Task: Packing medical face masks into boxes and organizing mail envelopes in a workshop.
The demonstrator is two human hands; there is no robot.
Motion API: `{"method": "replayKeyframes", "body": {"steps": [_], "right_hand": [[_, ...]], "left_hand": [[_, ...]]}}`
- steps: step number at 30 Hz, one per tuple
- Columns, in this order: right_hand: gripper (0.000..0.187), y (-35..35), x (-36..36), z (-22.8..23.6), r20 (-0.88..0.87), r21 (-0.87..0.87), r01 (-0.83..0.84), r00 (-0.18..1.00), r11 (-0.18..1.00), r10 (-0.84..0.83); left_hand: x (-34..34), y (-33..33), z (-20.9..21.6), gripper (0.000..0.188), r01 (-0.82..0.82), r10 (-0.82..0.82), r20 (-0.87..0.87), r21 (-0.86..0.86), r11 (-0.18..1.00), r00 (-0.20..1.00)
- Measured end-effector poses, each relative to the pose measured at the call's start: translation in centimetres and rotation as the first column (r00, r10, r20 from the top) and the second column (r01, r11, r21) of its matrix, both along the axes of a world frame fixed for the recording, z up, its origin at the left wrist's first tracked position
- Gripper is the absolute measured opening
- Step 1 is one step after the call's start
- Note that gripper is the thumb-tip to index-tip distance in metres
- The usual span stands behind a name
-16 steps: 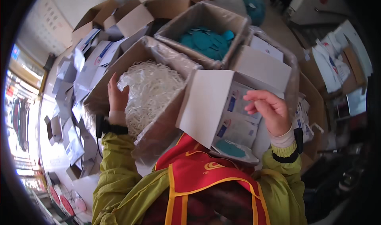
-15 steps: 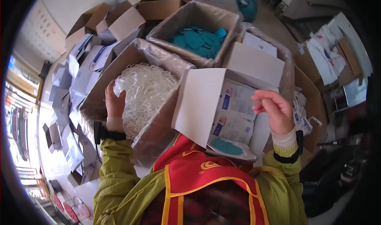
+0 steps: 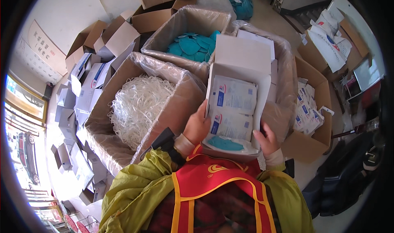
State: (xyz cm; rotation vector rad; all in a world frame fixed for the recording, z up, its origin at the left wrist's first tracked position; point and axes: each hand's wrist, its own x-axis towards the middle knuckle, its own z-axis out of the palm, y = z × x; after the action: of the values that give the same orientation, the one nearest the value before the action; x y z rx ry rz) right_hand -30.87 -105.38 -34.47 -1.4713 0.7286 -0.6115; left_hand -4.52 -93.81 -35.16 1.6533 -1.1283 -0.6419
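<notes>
I hold an open white carton (image 3: 242,58) in front of my chest, its lid flap turned up and away. My left hand (image 3: 198,126) grips its left side and my right hand (image 3: 267,139) grips its lower right corner. Inside lie white and blue sealed packets (image 3: 232,95), stacked flat, and one teal piece (image 3: 225,143) at the near end. Just left of the carton stands a plastic-lined cardboard box full of white elastic loops (image 3: 137,105).
Behind the carton a lined box holds teal mask pieces (image 3: 191,46). A brown box at the right holds more packets (image 3: 305,114). Several flat white cartons (image 3: 88,83) are piled at the left. A dark bag (image 3: 349,179) sits at the lower right.
My left hand left the box of white loops and came over to the carton's left side. My right hand dropped from inside the carton to its lower right corner.
</notes>
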Motion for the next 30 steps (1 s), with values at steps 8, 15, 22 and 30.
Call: {"method": "replayKeyframes", "body": {"steps": [8, 15, 22, 30], "right_hand": [[0.058, -3.7, 3.3, 3.4, 0.072, -0.277, 0.121, 0.992, 0.953, -0.105], [0.054, -0.4, 6.7, 6.8, -0.253, -0.699, -0.375, 0.926, 0.609, 0.280], [0.019, 2.4, 6.0, 4.1, -0.547, -0.512, -0.694, 0.718, 0.507, 0.431], [0.014, -0.5, 5.8, 9.4, -0.428, -0.506, -0.470, 0.865, 0.723, 0.263]], "left_hand": [[3.5, -3.0, 3.3, 0.052, -0.059, 0.085, 0.094, -0.255, 0.965, 0.992], [3.8, -3.0, 1.2, 0.052, -0.054, 0.059, 0.084, -0.062, 0.997, 0.995], [2.1, 0.0, 0.5, 0.053, -0.093, 0.094, 0.119, -0.010, 0.996, 0.989], [2.0, 0.8, 9.0, 0.036, 0.210, -0.180, 0.208, -0.129, 0.969, 0.961]]}}
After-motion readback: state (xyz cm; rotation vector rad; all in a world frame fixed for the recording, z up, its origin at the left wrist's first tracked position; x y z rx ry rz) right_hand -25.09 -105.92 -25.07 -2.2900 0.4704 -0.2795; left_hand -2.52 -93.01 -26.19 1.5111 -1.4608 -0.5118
